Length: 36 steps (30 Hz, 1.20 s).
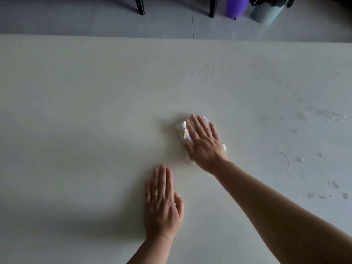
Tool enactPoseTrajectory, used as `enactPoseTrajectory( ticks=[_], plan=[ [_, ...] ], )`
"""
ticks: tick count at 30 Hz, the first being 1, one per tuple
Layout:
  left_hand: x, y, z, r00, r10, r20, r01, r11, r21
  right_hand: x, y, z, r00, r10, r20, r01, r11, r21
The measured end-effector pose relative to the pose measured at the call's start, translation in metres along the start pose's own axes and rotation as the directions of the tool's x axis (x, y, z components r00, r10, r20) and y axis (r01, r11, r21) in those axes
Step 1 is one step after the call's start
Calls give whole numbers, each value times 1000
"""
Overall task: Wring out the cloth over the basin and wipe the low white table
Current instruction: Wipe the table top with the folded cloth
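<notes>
The low white table (80, 96) fills most of the view. My right hand (204, 142) lies flat, palm down, on a small bunched white cloth (182, 130) near the table's middle, pressing it onto the surface. Only the cloth's left edge and small bits at the fingertips and wrist show. My left hand (162, 203) rests flat on the bare tabletop, nearer to me and a little left of the cloth, holding nothing. The basin is out of view.
Water drops and wet smears (331, 117) dot the right side of the table. Beyond the far edge lies grey floor with two dark furniture legs (140, 5), a purple balloon (237, 5) and a grey bin (266, 11) with a black liner.
</notes>
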<state>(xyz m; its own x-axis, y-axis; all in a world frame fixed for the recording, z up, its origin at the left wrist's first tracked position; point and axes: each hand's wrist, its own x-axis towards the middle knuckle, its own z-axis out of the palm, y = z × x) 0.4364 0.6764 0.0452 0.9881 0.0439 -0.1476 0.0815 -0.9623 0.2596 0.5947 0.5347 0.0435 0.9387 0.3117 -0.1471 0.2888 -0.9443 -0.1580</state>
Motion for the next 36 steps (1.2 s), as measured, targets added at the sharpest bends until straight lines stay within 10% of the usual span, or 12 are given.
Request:
enactPoseTrajectory(
  ticks=[8, 12, 16, 24, 29, 32, 36],
  plan=[
    [1, 3, 0, 1000, -7, -15, 8, 999, 39, 37, -3, -2, 711, 702, -32, -691, 707, 152],
    [0, 4, 0, 1000, -30, 4, 30, 999, 39, 43, -74, 8, 966, 257, -15, -253, 961, 115],
    [1, 2, -2, 1000, -18, 16, 18, 1000, 20, 39, -24, -3, 998, -65, 3, 64, 994, 88],
    [42, -4, -16, 989, -24, -149, 4, 992, -127, 59, 31, -14, 769, 639, -11, -628, 760, 169],
    [138, 7, -39, 966, -47, -255, 22, 995, -102, 52, -35, -1, 988, 153, 14, -154, 981, 121],
    [179, 7, -42, 968, -33, -250, 20, 998, -55, 51, -4, -7, 992, -125, 14, 125, 991, 47],
    [201, -3, -27, 992, 3, -128, -3, 1000, -2, 63, 64, -20, 990, 135, -26, -134, 989, 57]
  ],
)
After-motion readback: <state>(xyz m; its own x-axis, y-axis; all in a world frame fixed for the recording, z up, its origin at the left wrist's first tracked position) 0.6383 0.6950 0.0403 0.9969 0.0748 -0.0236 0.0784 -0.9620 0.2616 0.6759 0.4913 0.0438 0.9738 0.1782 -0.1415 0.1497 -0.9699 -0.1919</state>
